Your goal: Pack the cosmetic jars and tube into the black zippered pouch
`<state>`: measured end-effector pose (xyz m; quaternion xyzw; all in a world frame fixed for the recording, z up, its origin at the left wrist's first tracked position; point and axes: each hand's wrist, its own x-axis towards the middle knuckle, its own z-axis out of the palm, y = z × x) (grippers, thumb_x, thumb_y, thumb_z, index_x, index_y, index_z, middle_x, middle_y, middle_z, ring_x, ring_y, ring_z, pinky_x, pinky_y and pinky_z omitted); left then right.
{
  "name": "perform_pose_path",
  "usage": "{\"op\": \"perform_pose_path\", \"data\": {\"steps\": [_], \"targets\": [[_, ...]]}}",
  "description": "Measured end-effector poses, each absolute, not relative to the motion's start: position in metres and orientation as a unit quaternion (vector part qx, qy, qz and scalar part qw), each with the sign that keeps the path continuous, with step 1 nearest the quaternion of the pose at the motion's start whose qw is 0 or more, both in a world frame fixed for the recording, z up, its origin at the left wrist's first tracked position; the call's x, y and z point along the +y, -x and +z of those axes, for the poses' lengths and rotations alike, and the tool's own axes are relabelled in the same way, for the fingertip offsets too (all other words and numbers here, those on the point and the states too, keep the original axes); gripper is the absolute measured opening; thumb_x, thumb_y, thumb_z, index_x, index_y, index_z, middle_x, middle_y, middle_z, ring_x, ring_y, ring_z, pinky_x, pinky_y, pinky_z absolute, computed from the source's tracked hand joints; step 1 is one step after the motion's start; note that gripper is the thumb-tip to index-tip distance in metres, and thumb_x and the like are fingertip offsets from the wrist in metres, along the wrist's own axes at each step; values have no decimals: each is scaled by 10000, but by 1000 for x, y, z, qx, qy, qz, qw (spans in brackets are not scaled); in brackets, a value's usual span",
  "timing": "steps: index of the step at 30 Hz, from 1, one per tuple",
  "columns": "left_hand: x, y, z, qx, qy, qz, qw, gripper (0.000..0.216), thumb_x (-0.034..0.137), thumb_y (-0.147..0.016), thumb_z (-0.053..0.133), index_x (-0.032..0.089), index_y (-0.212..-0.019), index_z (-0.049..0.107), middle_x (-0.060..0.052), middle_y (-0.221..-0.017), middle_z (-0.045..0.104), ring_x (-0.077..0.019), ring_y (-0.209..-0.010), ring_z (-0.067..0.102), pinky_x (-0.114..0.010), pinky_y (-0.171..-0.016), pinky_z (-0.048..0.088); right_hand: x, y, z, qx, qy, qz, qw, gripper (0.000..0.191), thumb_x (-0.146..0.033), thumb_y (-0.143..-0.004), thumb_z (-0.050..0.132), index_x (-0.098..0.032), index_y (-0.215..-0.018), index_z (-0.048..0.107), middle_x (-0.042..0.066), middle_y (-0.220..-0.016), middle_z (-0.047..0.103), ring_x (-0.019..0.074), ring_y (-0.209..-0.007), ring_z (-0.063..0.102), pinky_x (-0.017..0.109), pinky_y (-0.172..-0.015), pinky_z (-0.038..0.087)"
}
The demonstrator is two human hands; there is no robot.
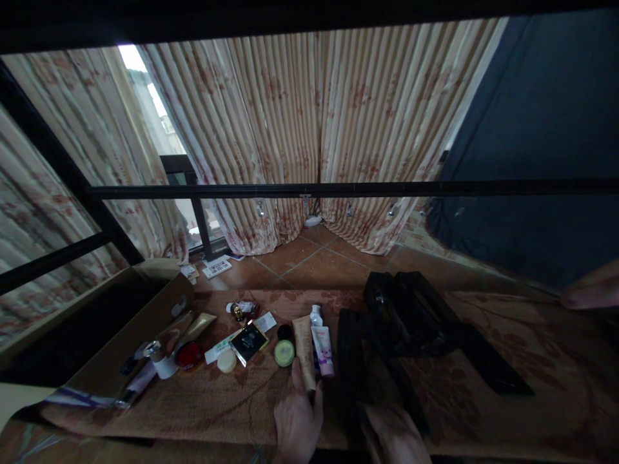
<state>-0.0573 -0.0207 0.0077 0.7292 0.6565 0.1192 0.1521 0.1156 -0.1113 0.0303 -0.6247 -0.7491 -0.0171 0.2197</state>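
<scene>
My left hand reaches forward at the bottom middle, and its thumb and fingers close on the near end of a beige tube lying on the brown patterned cloth. Right beside that tube lie a white and pink tube and a small white bottle. My right hand rests low on an open black bag, with its fingers bent over the bag's dark near flap. The light is dim and the fingertips are hard to make out.
More cosmetics lie to the left: a green-lidded jar, a black compact, a red jar and a white tub. An open cardboard box stands at the far left. A black rail crosses in front of curtains. A skin-coloured shape shows at the right edge.
</scene>
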Motion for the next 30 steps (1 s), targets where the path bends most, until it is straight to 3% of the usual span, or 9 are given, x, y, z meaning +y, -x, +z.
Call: {"op": "perform_pose_path", "data": {"steps": [9, 13, 22, 30], "targets": [[-18, 59, 7, 660, -718, 120, 185, 617, 439, -931, 415, 106, -1439, 308, -151, -1021, 701, -243, -922, 678, -307, -779, 451, -114, -108, 37, -710, 670, -32, 212, 406, -182, -860, 501, -166, -1260, 570, 93, -1072, 721, 212, -965, 683, 323, -854, 548], [-19, 62, 11, 658, -718, 117, 194, 659, 475, -909, 447, 124, -1445, 292, -124, -928, 720, -259, -893, 683, -317, -757, 447, -116, -100, 47, -692, 683, -30, 231, 406, -196, -877, 474, -141, -1271, 555, 116, -1089, 712, 228, -978, 676, 358, -845, 554], [-22, 67, 10, 650, -716, 150, 206, 580, 438, -900, 473, 159, -1398, 374, -96, -890, 729, -246, -856, 687, -321, -751, 452, -117, -95, 55, -695, 677, 23, 240, 440, -122, -886, 438, -202, -1311, 514, 78, -1130, 696, 209, -1028, 649, 387, -906, 507], [-23, 72, 6, 625, -714, 210, 233, 530, 467, -905, 458, 198, -1358, 405, -22, -783, 720, -191, -692, 680, -271, -635, 431, -118, -93, 59, -691, 680, 51, 239, 452, -96, -876, 443, -214, -1305, 522, 71, -1136, 689, 208, -1042, 634, 405, -935, 473]]}}
